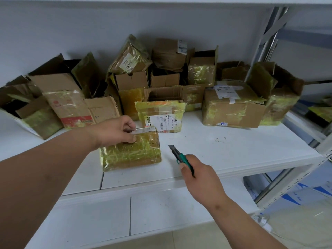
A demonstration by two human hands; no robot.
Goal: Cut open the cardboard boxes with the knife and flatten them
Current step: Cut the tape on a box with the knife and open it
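1. The small box (130, 151) stands near the front edge of the white shelf (233, 150), wrapped almost fully in yellowish shiny tape. It looks light and probably empty, so I judge it will slide or tip easily if the blade pushes it.
2. The left hand (115, 131) holds its top edge at about 10 o'clock, with thumb and fingers curled and pinching the cardboard — a good place to steady it.
3. The right hand (199, 175) is closed around the knife (180, 158), at 3 o'clock from the box and apart from it; the short blade points up and left.
4. The tape is smooth, wrinkled and likely slippery; the cardboard under it is stiff but thin, with soft, dented corners.
5. The seam under the tape seems the weakest line to cut — with fingers kept away from it.
6. The pile of boxes (161, 78) at 12 o'clock is brown, crumpled, partly open, with paper labels.
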